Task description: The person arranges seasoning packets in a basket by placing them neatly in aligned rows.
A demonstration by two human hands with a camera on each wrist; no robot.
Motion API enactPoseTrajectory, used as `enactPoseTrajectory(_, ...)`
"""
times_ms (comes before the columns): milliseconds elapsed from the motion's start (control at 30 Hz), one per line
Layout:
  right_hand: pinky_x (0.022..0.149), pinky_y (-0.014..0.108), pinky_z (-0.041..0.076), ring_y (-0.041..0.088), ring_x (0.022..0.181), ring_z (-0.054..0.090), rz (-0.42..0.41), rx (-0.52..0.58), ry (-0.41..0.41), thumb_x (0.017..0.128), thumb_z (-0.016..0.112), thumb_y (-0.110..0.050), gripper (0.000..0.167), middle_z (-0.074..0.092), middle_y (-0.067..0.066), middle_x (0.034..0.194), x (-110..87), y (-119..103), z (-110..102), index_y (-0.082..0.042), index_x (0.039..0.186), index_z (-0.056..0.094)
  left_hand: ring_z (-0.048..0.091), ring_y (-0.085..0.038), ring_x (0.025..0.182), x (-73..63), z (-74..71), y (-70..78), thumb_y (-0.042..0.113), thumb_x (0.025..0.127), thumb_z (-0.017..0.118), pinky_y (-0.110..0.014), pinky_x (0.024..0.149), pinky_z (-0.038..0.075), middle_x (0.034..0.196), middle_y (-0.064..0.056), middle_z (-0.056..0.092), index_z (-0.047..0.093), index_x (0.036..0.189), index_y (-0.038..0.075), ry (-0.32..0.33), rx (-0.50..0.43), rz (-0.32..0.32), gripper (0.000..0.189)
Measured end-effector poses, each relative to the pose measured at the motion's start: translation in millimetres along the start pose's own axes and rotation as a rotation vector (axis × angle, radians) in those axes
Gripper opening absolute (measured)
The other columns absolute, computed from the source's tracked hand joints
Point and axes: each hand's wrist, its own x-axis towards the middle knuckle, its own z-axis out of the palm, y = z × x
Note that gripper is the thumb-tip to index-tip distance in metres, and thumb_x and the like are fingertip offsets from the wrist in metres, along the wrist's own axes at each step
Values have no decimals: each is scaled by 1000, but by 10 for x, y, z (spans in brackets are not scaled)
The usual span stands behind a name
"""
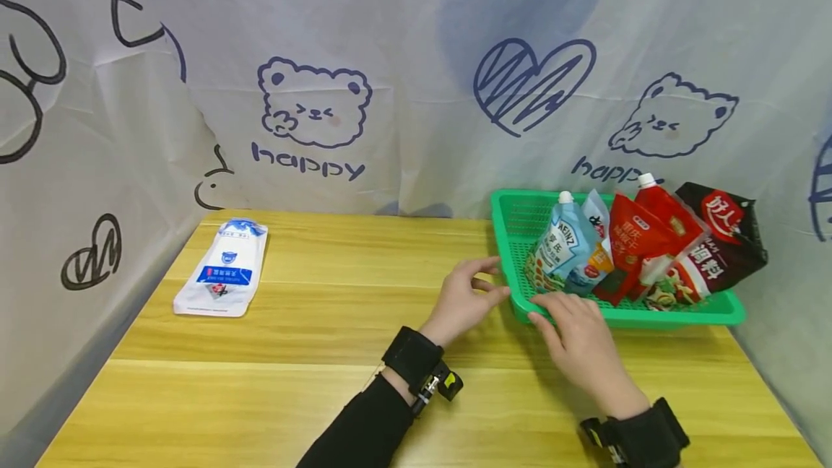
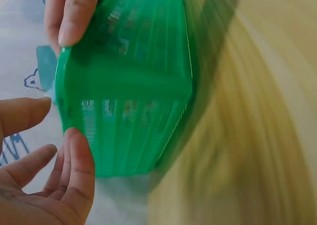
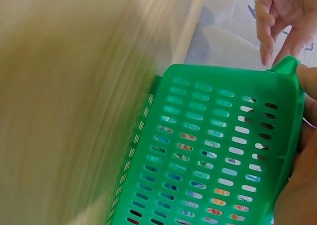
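A green plastic basket with slotted walls stands on the right of the table, filled with sauce and seasoning packs. My right hand grips its rim near the front-left corner, fingers over the edge and thumb lower on the outside. On the basket's left side, my left hand has its fingers spread loosely, fingertips right at the rim. In the left wrist view, a gap shows between the left thumb and the other fingers. Inside the basket, a light-blue Heinz spouted pouch leans nearest the hands.
Red spouted pouches and a large dark seasoning bag fill the basket's right side, the bag jutting over the rim. A white-and-blue packet lies flat at the table's far left. Behind hangs a printed white cloth.
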Motion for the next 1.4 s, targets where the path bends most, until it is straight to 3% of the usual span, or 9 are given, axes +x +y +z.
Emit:
enactPoseTrajectory(233,87,54,46,34,103,65,22,-4,-13,98,71,-13,22,71,11,111,3,-19,35,-6,119,68,65,-23,104,-64,-399,73,14,99,73,-30,79,56,134,-13,58,57,147,7,91,209,164,51)
enactPoseTrajectory(567,87,52,45,34,100,64,25,-1,13,96,72,-12,24,71,12,109,-15,-29,83,-4,119,68,63,-33,109,-79,-1217,109,10,95,75,-46,86,56,134,-16,57,58,145,3,298,417,229,53)
enactPoseTrajectory(733,87,53,45,35,100,65,33,3,17,96,72,-12,24,72,12,110,-29,-31,65,-4,119,68,60,-33,115,-101,-1623,94,12,97,74,-49,90,55,136,-17,54,56,147,3,345,495,196,54)
enactPoseTrajectory(967,85,52,44,33,101,65,39,3,13,95,74,-11,25,72,9,109,-41,-25,19,-6,119,69,57,-34,121,-141,-2117,55,15,98,73,-49,91,54,142,-18,50,53,150,5,400,562,98,57)
enactPoseTrajectory(1400,85,52,46,31,100,66,18,3,18,94,76,-12,23,71,6,107,-2,-15,27,-9,115,69,45,-50,134,-193,-2945,-290,24,100,68,-65,99,47,150,-30,42,49,152,0,461,771,-97,60)
